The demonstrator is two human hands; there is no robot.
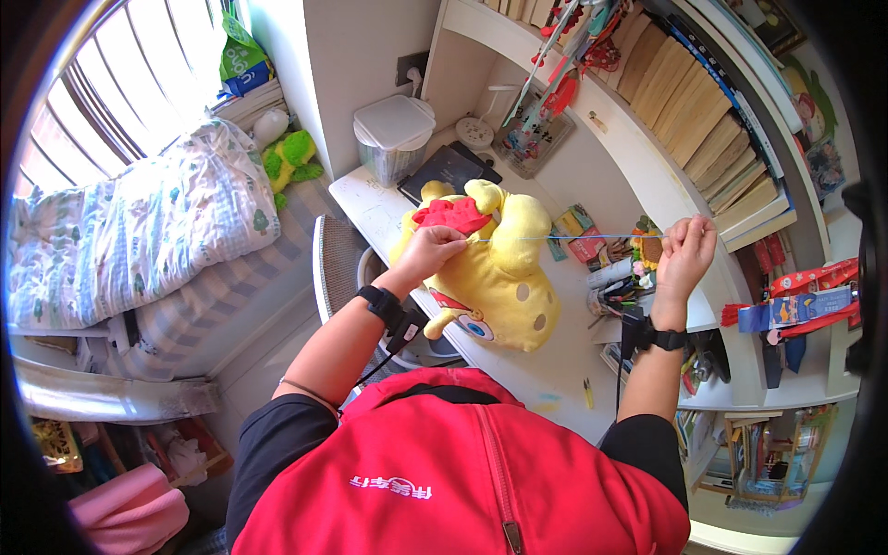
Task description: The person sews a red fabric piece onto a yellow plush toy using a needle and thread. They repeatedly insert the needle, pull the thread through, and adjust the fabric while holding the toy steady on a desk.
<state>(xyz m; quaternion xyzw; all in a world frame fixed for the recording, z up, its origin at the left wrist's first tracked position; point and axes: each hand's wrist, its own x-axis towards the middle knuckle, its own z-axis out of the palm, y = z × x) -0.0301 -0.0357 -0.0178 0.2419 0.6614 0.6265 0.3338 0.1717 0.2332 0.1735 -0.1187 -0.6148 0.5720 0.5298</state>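
Observation:
A yellow SpongeBob-like plush toy (527, 277) lies on the white desk (510, 371), its printed eye facing towards me. My left hand (436, 251) pinches the plush beside a red fabric part (454, 214); the exact spot between the fingertips is hidden. A light blue thread (590, 237) runs taut from the toy, near those fingertips, to the right. Raised over the desk's right side, my right hand (687, 246) is closed on the thread's far end. Whether it also holds a needle cannot be seen.
Yellow-handled snips (588, 393) lie on the desk. Pens in a holder (610, 298) and a crochet sunflower (646, 248) stand near my right hand. Farther back are a lidded plastic bin (394, 135), a dark notebook (440, 173) and bookshelves (638, 166). A chair (340, 263) stands left.

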